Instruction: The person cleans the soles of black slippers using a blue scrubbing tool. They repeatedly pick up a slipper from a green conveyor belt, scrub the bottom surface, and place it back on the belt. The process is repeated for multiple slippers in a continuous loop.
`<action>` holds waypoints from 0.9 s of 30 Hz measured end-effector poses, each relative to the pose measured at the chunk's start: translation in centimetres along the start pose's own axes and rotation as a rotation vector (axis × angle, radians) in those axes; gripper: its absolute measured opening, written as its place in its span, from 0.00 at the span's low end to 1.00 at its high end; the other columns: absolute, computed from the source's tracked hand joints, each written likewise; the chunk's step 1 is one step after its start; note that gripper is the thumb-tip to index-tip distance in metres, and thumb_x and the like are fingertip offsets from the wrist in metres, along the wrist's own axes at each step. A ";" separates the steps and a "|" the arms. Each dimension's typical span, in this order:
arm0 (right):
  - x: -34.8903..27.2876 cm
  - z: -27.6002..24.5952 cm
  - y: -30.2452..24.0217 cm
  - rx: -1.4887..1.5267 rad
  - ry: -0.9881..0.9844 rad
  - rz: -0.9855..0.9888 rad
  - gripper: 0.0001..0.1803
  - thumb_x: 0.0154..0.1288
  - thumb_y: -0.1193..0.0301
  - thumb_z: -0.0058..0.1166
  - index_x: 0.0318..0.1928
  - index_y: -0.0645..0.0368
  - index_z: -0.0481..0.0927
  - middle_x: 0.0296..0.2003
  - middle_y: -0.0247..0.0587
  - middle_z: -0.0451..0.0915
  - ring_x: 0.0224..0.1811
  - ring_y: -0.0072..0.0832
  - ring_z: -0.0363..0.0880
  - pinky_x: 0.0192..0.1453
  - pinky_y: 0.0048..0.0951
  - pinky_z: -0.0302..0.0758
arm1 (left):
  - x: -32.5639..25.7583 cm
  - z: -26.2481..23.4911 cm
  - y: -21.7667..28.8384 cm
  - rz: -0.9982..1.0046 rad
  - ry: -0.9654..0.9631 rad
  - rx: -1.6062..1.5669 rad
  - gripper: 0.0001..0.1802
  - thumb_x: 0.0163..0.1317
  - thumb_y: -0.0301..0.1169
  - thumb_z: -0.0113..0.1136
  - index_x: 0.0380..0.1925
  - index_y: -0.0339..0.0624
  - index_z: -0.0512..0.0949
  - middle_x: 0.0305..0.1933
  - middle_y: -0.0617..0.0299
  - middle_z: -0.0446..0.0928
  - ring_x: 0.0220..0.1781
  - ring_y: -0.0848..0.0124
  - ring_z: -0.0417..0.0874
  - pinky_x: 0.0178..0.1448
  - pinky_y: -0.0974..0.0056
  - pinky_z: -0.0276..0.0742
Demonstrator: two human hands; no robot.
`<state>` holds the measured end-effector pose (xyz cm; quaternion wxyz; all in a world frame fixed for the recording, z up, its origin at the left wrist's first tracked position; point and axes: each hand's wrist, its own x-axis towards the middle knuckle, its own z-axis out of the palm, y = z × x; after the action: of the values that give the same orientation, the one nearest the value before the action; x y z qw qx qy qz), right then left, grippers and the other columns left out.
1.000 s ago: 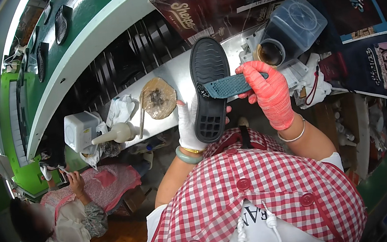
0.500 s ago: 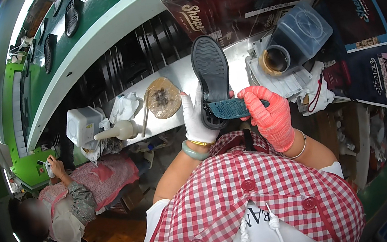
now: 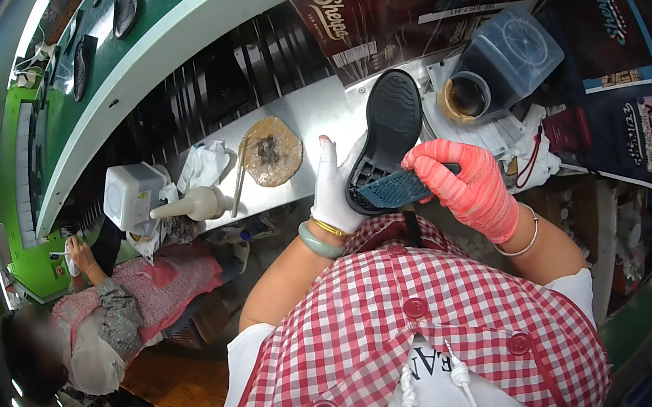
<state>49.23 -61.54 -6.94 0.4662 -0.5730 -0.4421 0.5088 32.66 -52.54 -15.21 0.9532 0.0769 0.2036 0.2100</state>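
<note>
Black rubber shoe sole point(image 3: 388, 137), tread up, long axis pointing away above the bench point(image 3: 307, 116); white-gloved left hand point(image 3: 335, 190) grips its heel, red-gloved right hand's point(image 3: 466, 186) fingers clamp a blue textured pad point(image 3: 393, 189) there.

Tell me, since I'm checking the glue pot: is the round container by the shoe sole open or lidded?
Open: the round container shows a dark hollow inside its tan rim, no lid on it.

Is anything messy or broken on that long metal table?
Nothing looks broken. The round brown pad on the grey metal bench is smeared with dark gunk, and crumpled white rags lie beside it. The black rubber shoe sole looks whole.
</note>
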 end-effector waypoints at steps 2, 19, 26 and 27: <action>0.2 -0.4 -0.7 -0.032 -0.068 0.016 0.13 0.67 0.68 0.48 0.41 0.65 0.79 0.33 0.40 0.80 0.30 0.20 0.79 0.33 0.21 0.77 | 0.0 -0.3 0.0 -0.060 -0.021 0.019 0.47 0.60 0.69 0.22 0.67 0.43 0.53 0.66 0.51 0.60 0.65 0.57 0.64 0.70 0.53 0.57; 4.1 0.4 -3.3 -0.101 -0.380 0.281 0.13 0.63 0.64 0.51 0.38 0.63 0.79 0.30 0.36 0.79 0.16 0.16 0.72 0.25 0.17 0.71 | -0.4 -1.0 1.4 -0.393 -0.071 0.242 0.46 0.60 0.69 0.25 0.62 0.41 0.60 0.54 0.47 0.72 0.52 0.57 0.77 0.53 0.50 0.77; 4.6 1.1 -3.1 -0.113 -0.400 0.303 0.14 0.59 0.64 0.55 0.39 0.62 0.80 0.24 0.34 0.77 0.17 0.18 0.72 0.26 0.20 0.71 | -0.1 -2.7 1.7 -0.431 -0.106 0.377 0.48 0.58 0.70 0.26 0.62 0.40 0.60 0.52 0.45 0.72 0.45 0.54 0.80 0.40 0.50 0.82; 4.6 1.0 -2.9 -0.114 -0.400 0.315 0.14 0.59 0.64 0.55 0.39 0.62 0.80 0.24 0.34 0.77 0.18 0.18 0.71 0.26 0.20 0.71 | -0.1 -2.8 1.8 -0.464 -0.091 0.354 0.48 0.58 0.70 0.26 0.61 0.39 0.61 0.52 0.45 0.73 0.44 0.54 0.80 0.39 0.51 0.83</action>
<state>48.60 -56.45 -4.88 0.2515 -0.5481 -0.4591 0.6524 30.75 -50.82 -17.30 0.9557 0.2027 0.2062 -0.0558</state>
